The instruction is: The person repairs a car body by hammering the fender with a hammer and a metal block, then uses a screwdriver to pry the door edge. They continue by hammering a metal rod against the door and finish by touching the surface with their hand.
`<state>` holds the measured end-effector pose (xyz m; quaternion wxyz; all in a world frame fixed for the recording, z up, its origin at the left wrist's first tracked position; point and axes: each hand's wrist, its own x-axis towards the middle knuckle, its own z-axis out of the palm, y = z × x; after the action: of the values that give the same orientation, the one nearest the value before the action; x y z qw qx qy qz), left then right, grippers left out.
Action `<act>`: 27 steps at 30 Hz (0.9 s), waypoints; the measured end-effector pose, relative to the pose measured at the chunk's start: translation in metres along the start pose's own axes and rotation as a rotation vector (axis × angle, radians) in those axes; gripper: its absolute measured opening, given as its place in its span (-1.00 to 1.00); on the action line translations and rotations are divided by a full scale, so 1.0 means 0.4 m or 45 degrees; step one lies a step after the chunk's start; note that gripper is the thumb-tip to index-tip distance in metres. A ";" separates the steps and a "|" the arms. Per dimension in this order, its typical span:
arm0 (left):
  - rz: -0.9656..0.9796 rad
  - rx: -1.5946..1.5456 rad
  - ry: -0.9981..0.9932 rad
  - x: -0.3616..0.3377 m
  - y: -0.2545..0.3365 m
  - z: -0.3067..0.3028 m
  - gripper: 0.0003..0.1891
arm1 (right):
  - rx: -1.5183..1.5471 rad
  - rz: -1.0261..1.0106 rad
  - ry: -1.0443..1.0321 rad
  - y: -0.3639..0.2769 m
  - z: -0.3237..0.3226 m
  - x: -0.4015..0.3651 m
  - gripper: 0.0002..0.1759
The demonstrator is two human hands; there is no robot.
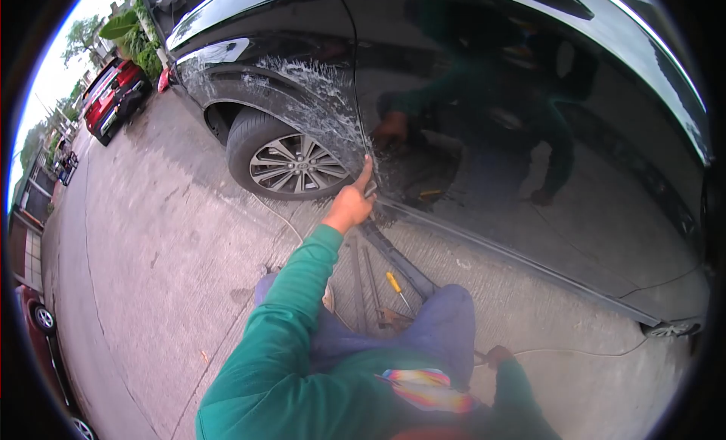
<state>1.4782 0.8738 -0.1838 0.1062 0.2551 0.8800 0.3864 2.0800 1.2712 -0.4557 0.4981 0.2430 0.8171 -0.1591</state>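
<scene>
At lower right, the right hand [497, 356] is showing too dimly to tell its fingers' state, while at centre the left hand [350, 205] is pointing one finger, apart from the rest, toward the scuffed fender [321, 111], upper centre.

Red car [113, 96] on concrete [144, 220] near leafy plants [145, 52]; maroon car [33, 319] at lower left edge.

Glossy car door [484, 130], rough scuffed body panel [314, 88], metallic wheel [296, 164], matt rubber tyre [240, 146], coarse concrete ground [166, 236]
</scene>
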 end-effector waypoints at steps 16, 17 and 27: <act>0.152 0.034 0.092 0.007 -0.036 0.037 0.08 | 0.079 0.187 0.211 -0.104 0.185 0.059 -0.48; 0.159 0.022 0.087 0.008 -0.038 0.034 0.08 | 0.070 0.143 0.216 -0.084 0.187 0.088 -0.47; -0.036 0.159 -0.056 -0.047 -0.101 0.098 -0.17 | 0.319 -0.502 2.462 -0.284 -0.966 -0.705 -0.51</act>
<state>1.4941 0.8653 -0.2404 0.1148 0.2570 0.9034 0.3236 1.8411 1.3035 -0.0274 -0.4467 0.1787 0.8747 -0.0578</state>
